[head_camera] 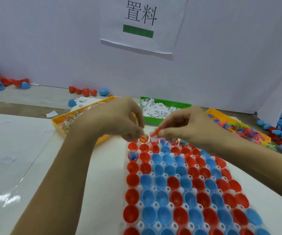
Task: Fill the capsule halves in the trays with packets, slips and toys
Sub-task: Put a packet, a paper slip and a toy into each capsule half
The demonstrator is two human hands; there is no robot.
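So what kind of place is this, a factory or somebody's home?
Probably a small toy-packing workstation, not a home: a tray of open capsule halves, bins of packets, slips and toys, and a printed station sign on the wall.

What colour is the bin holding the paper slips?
Green: the slip bin sits behind the hands, seen in the head view.

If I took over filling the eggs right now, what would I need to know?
Left hand: fingers curled at the far row of the tray, over a red cup with something in it.
Right hand: pinching a small orange toy just above that row.
Supplies behind: packets in the left yellow bin, slips in the green bin, toys in the right yellow bin.
Done: far row and one cup on the left edge hold items.
Left: nearly all nearer red and blue cups look empty.
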